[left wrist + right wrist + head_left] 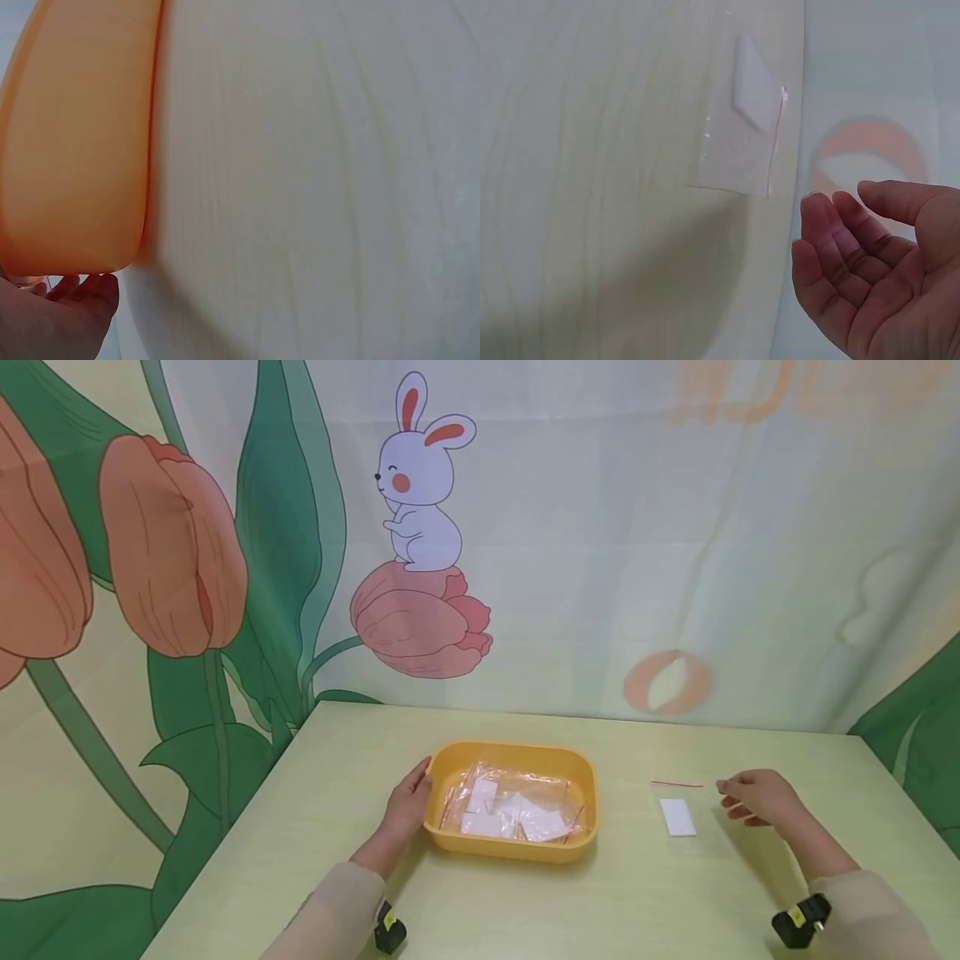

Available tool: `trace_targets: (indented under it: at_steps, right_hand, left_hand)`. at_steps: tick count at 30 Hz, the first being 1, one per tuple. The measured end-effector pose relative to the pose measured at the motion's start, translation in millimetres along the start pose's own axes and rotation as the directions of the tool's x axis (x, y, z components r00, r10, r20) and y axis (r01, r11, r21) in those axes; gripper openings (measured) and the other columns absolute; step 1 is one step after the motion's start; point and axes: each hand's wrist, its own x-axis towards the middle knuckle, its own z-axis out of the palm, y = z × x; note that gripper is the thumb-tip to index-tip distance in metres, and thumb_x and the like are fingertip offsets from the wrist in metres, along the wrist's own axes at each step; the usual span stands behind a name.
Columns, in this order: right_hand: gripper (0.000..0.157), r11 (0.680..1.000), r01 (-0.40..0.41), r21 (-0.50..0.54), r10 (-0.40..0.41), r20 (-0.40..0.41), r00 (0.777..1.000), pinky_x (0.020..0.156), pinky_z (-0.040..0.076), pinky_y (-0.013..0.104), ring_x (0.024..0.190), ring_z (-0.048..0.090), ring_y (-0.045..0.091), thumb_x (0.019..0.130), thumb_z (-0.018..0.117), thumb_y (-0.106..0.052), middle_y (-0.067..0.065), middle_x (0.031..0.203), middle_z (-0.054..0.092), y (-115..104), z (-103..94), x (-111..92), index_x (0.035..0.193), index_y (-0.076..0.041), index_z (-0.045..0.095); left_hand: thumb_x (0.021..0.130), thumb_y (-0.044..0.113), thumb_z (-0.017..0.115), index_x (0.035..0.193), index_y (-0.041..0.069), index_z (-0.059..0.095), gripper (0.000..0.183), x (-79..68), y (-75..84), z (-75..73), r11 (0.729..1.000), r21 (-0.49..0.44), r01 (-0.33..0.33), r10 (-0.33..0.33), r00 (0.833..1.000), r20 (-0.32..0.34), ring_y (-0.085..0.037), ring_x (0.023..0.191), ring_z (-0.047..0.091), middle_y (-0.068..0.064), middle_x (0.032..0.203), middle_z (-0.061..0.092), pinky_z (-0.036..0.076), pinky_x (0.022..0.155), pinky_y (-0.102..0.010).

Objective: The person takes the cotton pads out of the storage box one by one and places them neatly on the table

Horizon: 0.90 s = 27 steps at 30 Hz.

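My left hand [406, 808] grips the left end of a yellow plastic basin [517, 849], thumb at the rim. Inside the basin lie several clear zip bags [551, 787] with red seal lines and flat white pieces in them. In the left wrist view the basin's orange-looking side [75, 150] hides part of the fingers. To the basin's right, one clear zip bag [677, 792] lies flat on the table with a white rectangular piece [678, 817] inside. My right hand [761, 799] hovers just right of that bag, fingers loosely bent and holding nothing; the right wrist view shows a gap between them.
The pale wood-grain table [622, 910] carries the basin and the single bag. Behind it hangs a printed cloth [570, 552] with tulips and a rabbit. A small black device [801, 921] sits on the right wrist and another [389, 928] on the left.
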Motion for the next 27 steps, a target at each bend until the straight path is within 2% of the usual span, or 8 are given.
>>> trace_targets:
  at_steps: [7, 13, 22, 27]
  right_hand:
    - [0.051, 0.999, 0.017, -0.035, -0.016, 0.029, 0.999, 0.07, 0.061, 0.033, 0.083, 0.072, 0.015, 0.108, 0.048, -0.029, 0.027, 0.108, 0.073, -7, -4.6, -1, 0.127, 0.017, 0.058]
    - [0.054, 0.997, 0.042, -0.06, -0.038, 0.066, 0.997, 0.071, 0.058, 0.032, 0.09, 0.072, 0.016, 0.11, 0.043, -0.031, 0.027, 0.115, 0.073, -16, -11.5, -3, 0.132, 0.016, 0.055]
    - [0.059, 0.992, 0.106, -0.064, -0.097, 0.128, 0.987, 0.086, 0.062, 0.043, 0.114, 0.069, 0.04, 0.112, 0.037, -0.035, 0.032, 0.13, 0.066, -32, -24.3, -6, 0.138, 0.016, 0.051]
    - [0.058, 0.99, 0.139, -0.034, -0.132, 0.154, 0.979, 0.088, 0.062, 0.04, 0.114, 0.07, 0.036, 0.112, 0.037, -0.035, 0.032, 0.132, 0.065, -37, -26.4, -2, 0.138, 0.015, 0.052]
  left_hand:
    - [0.112, 0.024, 0.036, 0.162, 0.014, 0.032, 0.05, 0.2, -1.5, -0.1, 1.0, 0.005, -0.007, 0.007, 1.0, 0.004, -0.041, 0.157, 0.025, -0.018, 0.168, 0.03, 0.026, 0.129, -0.055]
    - [0.113, 0.023, 0.036, 0.161, 0.012, 0.032, 0.05, -0.6, -1.0, -0.3, 1.0, 0.016, -0.008, 0.008, 1.0, 0.001, -0.042, 0.157, 0.026, -0.019, 0.168, 0.029, 0.027, 0.128, -0.055]
    - [0.112, 0.021, 0.036, 0.161, 0.012, 0.032, 0.05, -0.6, 1.2, -0.6, 1.0, 0.017, -0.008, 0.008, 1.0, 0.001, -0.041, 0.157, 0.027, -0.019, 0.168, 0.029, 0.028, 0.128, -0.053]
    - [0.112, 0.022, 0.036, 0.161, 0.012, 0.032, 0.05, -0.7, 1.0, -0.8, 1.0, 0.02, -0.012, 0.012, 1.0, 0.003, -0.042, 0.156, 0.027, -0.02, 0.167, 0.03, 0.029, 0.128, -0.054]
